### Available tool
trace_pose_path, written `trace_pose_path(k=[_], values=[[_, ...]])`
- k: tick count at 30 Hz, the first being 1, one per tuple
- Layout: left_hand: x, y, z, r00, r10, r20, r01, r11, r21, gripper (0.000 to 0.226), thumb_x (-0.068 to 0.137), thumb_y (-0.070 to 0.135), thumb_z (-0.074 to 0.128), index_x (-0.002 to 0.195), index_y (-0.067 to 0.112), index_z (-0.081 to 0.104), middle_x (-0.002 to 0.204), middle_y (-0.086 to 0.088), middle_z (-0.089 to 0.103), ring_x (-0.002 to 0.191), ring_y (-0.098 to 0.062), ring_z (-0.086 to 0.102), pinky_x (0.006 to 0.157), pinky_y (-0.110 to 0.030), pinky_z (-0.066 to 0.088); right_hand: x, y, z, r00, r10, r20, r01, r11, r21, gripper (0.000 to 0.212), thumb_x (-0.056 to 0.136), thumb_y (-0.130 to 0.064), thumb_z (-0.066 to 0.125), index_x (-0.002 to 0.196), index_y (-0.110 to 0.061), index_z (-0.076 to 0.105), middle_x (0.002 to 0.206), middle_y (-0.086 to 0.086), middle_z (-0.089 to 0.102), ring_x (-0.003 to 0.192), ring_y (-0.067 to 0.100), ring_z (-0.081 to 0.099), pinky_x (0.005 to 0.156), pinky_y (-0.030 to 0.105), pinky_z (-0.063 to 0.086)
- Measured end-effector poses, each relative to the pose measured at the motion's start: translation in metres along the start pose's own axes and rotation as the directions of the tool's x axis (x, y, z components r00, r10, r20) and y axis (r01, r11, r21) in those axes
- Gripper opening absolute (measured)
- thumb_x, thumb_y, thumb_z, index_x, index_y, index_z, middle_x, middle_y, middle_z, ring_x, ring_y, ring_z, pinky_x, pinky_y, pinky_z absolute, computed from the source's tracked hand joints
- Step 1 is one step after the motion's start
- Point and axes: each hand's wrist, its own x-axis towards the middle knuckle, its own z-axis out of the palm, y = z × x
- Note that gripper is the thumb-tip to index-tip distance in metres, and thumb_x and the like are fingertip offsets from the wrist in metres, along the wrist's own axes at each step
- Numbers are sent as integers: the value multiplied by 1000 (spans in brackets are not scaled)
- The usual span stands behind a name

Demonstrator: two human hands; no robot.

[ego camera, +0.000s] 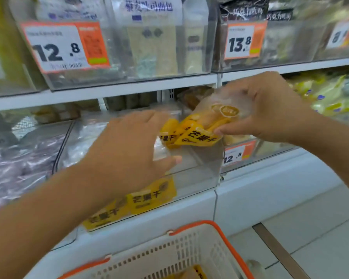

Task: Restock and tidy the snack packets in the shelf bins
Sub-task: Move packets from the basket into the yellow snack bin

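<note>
**Both hands on mango packets at the clear bin**

Nearest my view I record the white mesh basket (189,256) with an orange rim, directly below the hands; a yellow packet corner shows inside it.

My right hand (270,109) pinches the upper yellow-and-clear snack packet (208,125) between thumb and curled fingers, holding it tilted above the open top of the clear bin (199,178). My left hand (129,150) reaches in from the left, fingers curled around a second yellow packet (167,135) touching the first; the exact grip is blurred. The two hands are near each other, not touching.

Further yellow packets (147,198) lie low against the bin's front wall, beneath my left forearm.

Beyond: an orange price tag (238,153) reading 12.8 on the neighbouring bin to the right, and upper-shelf tags (65,45) reading 12.8 and 13.8.
</note>
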Motion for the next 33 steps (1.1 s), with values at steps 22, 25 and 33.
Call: trace_pose_path(k=[22,25,33], values=[[-21,-57,50,977,-178,114,184,982,-47,111,55,99,20,152,48,2,159,25,15,147,-7,20,120,-31,19,134,75,160,891,320,323,-133,863,-487,118,66,-28,93,157,-27,19,153,11,43,134,35,49,101,45,50],[-20,-57,51,979,-175,108,180,983,-32,111,56,98,21,152,47,0,160,23,12,149,-6,14,120,-30,15,135,80,158,888,327,323,-162,880,-446,92,77,-30,85,153,-25,33,148,9,50,132,33,50,105,45,46],[-22,-55,48,975,-185,123,192,980,-48,108,62,94,33,153,46,-1,162,22,5,150,-6,8,122,-29,11,128,74,168,908,280,312,-112,879,-463,83,87,-32,76,155,-25,28,152,12,46,135,36,47,106,50,46]])
